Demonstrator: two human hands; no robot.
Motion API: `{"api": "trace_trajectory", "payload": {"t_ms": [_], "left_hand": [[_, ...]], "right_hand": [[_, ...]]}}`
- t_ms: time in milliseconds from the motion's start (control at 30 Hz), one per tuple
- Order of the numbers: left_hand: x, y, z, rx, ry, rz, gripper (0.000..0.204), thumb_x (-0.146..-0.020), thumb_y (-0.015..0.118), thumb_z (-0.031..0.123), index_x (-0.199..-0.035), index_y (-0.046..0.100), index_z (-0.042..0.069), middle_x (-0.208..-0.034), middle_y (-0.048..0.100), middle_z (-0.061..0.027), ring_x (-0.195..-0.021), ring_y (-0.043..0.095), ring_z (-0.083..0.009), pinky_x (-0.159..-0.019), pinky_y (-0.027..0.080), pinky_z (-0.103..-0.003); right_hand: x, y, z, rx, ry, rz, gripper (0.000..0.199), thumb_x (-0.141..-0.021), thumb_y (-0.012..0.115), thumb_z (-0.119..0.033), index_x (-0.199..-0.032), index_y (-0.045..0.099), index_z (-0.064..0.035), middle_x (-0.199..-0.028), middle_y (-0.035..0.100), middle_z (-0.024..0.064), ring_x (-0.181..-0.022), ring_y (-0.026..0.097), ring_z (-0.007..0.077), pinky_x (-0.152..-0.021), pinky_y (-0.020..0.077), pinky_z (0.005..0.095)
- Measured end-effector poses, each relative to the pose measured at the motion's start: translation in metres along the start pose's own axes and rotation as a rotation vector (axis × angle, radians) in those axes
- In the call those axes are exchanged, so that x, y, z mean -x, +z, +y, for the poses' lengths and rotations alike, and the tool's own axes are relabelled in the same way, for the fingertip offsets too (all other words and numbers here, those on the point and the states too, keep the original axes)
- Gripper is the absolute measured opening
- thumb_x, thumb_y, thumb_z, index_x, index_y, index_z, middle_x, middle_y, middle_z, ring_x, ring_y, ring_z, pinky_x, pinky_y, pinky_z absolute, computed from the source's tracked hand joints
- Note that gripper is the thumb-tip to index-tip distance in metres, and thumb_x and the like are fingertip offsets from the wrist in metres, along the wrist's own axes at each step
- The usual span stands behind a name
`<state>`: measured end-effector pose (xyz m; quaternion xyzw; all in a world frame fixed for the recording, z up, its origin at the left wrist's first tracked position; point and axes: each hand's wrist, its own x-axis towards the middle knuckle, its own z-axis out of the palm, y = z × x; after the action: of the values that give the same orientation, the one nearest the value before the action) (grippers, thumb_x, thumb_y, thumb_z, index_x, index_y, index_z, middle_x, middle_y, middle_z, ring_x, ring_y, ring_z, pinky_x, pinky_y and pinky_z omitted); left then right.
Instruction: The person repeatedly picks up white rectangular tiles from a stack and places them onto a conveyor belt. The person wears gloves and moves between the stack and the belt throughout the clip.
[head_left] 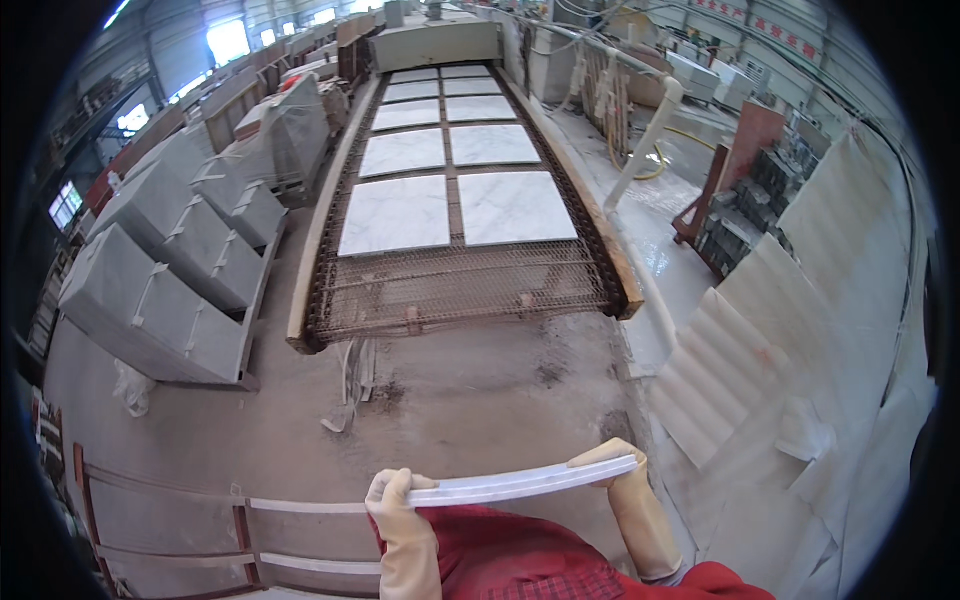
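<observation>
In front of my red clothing I hold white stone tiles (520, 484), seen edge-on; a line along the edge suggests at least two lie together. My left hand (395, 492), in a cream rubber glove, grips the left end with the thumb on top. The other end is in my right hand (615, 462), gloved the same way. Their broad faces are hidden from this angle. Beyond my hands, a mesh conveyor belt (450, 290) carries two rows of white, grey-veined tiles, the nearest being a left tile (395, 215) and a right tile (518, 208).
Strapped stacks of grey slabs (150, 310) stand on a pallet at left. A brown metal rack (240, 530) with pale strips is at lower left. Pale foam sheeting (720, 370) lies at right, near dark stone blocks (750, 205). A pale pipe (650, 140) runs beside the conveyor.
</observation>
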<state>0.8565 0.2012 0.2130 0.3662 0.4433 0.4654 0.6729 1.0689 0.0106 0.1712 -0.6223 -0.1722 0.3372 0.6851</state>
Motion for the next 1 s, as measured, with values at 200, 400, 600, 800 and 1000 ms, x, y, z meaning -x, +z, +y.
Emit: {"api": "trace_trajectory", "payload": {"t_ms": [200,400,600,800,1000], "left_hand": [[-0.036,0.043,-0.024,0.027,-0.120,-0.156,0.017,-0.078,0.056,0.012,-0.064,0.053,0.002,-0.059,0.061,-0.0147,-0.051,0.054,-0.0181,-0.055,0.045,-0.030],[-0.094,0.107,-0.050,-0.070,-0.196,-0.204,0.014,-0.078,0.054,0.010,-0.069,0.052,0.001,-0.059,0.061,-0.0165,-0.049,0.055,-0.0202,-0.050,0.046,-0.032],[-0.165,0.165,-0.075,-0.041,-0.284,-0.186,0.015,-0.080,0.054,0.008,-0.067,0.049,0.002,-0.059,0.060,-0.0188,-0.049,0.056,-0.0225,-0.047,0.048,-0.033],[-0.228,0.214,-0.098,-0.052,-0.255,-0.075,0.015,-0.079,0.055,0.007,-0.066,0.049,0.003,-0.058,0.060,-0.0173,-0.049,0.054,-0.0210,-0.053,0.046,-0.032],[-0.270,0.261,-0.095,-0.155,-0.294,-0.020,0.018,-0.081,0.054,0.011,-0.065,0.048,0.005,-0.062,0.059,-0.0125,-0.056,0.052,-0.0191,-0.059,0.043,-0.034]], "right_hand": [[-0.021,-0.030,-0.004,-0.050,-0.150,0.024,0.015,-0.076,0.064,-0.011,-0.077,0.070,0.0018,-0.061,0.063,0.0083,-0.046,0.051,0.0102,-0.041,0.0343,0.0214],[-0.080,-0.056,0.002,0.086,-0.037,0.200,0.015,-0.074,0.061,-0.008,-0.071,0.070,0.0040,-0.055,0.059,0.0069,-0.039,0.042,0.0067,-0.037,0.0233,0.0226],[-0.170,-0.047,-0.045,0.094,0.125,0.333,0.016,-0.076,0.054,-0.001,-0.069,0.068,0.0005,-0.061,0.064,0.0078,-0.045,0.050,0.0092,-0.039,0.0334,0.0224],[-0.263,-0.054,-0.042,0.078,0.166,0.349,0.020,-0.082,0.051,-0.004,-0.070,0.067,-0.0034,-0.071,0.068,0.0107,-0.057,0.060,0.0142,-0.047,0.0452,0.0249],[-0.337,-0.050,-0.063,0.194,0.249,0.439,0.023,-0.082,0.045,-0.002,-0.074,0.067,-0.0055,-0.070,0.066,0.0088,-0.058,0.057,0.0140,-0.051,0.0446,0.0263]]}}
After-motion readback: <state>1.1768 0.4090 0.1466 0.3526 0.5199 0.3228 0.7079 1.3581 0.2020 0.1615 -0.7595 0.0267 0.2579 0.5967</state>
